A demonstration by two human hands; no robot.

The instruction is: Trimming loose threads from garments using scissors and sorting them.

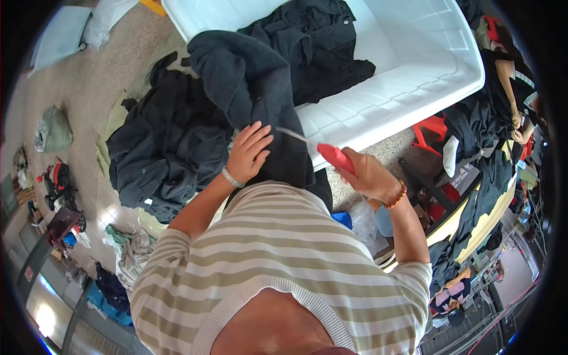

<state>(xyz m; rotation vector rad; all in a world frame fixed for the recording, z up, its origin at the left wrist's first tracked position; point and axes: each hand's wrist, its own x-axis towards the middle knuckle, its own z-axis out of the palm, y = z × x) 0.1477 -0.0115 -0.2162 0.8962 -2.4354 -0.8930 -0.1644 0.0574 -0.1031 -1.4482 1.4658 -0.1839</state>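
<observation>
A red plastic stool [432, 127] stands at three o'clock, just beside the rim of a big white tub [414, 77] that fills the one o'clock corner. At nine o'clock a grey-green sack [53, 130] sits on the floor, with a small red cart [56, 180] just below it. Toward seven o'clock lies a heap of pale cloth [133, 251]. A clear plastic bag [364, 222] rests near four o'clock, beside a blue scrap [342, 219].

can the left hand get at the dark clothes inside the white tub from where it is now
Probably yes. The left hand rests flat on a dark garment draped over the white tub rim; the dark clothes inside lie just beyond, with nothing between, though it's a stretch forward.
</observation>
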